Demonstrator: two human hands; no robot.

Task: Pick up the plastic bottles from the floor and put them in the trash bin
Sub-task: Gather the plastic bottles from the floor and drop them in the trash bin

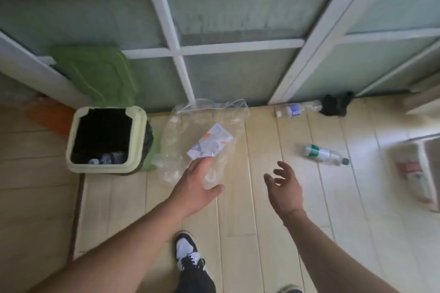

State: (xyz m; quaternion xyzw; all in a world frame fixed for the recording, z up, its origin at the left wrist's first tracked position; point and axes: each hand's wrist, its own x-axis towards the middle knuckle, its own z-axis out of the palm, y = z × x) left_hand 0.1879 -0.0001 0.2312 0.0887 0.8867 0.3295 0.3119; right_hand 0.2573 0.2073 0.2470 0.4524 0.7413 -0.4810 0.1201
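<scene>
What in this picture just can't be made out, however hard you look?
- What lies deep in the trash bin: the head view shows a few shapes at the bottom, the rest lost in the dark liner.
- The print on the big clear bottle label: blurred.
- How firmly the left hand grips that bottle: the fingers are hidden behind it.
- The red-and-white thing at right: blurred.
- The dark heap by the wall: too small.

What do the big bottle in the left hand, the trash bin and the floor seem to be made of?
Big bottle: thin clear plastic, glossy; the floor shows through it, the walls look crumpled, and it carries a white label.
Trash bin: pale green plastic, matte, with a moulded rim; the black liner inside looks like thin film.
Floor: light planks with seams, slightly shiny; wood or laminate, I cannot tell which.
</scene>
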